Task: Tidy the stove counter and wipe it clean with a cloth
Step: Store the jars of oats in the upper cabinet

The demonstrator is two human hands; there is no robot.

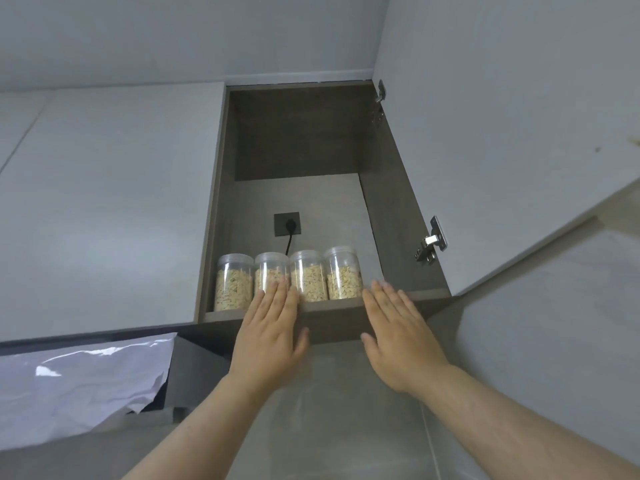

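I look up into an open wall cabinet [391,216] with a grey-brown inside. Several clear plastic jars [308,275] filled with pale flakes stand in a row at the front of its shelf. My left hand [273,327] is raised with straight fingers, its fingertips touching the front of the second jar from the left. My right hand [394,327] is also flat and open, fingertips at the shelf's front edge just right of the last jar. Neither hand holds anything. No stove counter or cloth is in view.
The cabinet door [519,143] swings open to the right on two metal hinges [431,242]. A socket with a black plug [287,224] sits on the back wall behind the jars. A closed cabinet front [104,209] is on the left, crinkled white plastic [79,382] below it.
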